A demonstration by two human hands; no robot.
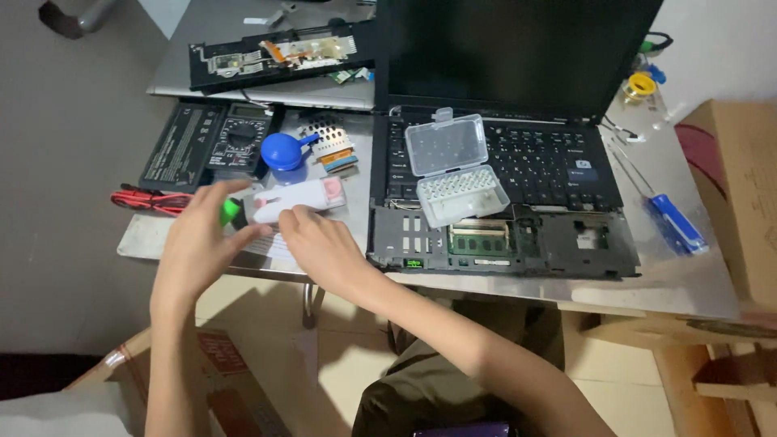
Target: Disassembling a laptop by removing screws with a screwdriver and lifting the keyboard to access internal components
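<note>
red and black test leads (pixel 146 201) are lying at the far left edge of the metal table (pixel 688 279), just in front of a flat black battery pack (pixel 174 146) and a dark multimeter (pixel 239 142). we are seeing our left hand (pixel 198 243) reaching in from the left, its fingers curled loosely around the green end (pixel 231 212) of a white tube-shaped tool (pixel 291 201) that is lying across a paper sheet near the table's front edge. our right hand (pixel 324 247) is crossing over beside it, fingers bent and pressing on the white body of that tool; we cannot tell how firmly either hand is gripping. just behind the tool a blue air blower (pixel 283 154) is standing, with a small perforated metal plate (pixel 328 137) next to it. further right an open black laptop (pixel 502 162) is sitting with its palm rest removed, showing a memory module (pixel 479 236). a clear plastic bit case (pixel 457 168) is resting open on the keyboard. at the far right a blue-handled screwdriver (pixel 678 222) is lying on the table, near a cardboard box (pixel 740 186).
</note>
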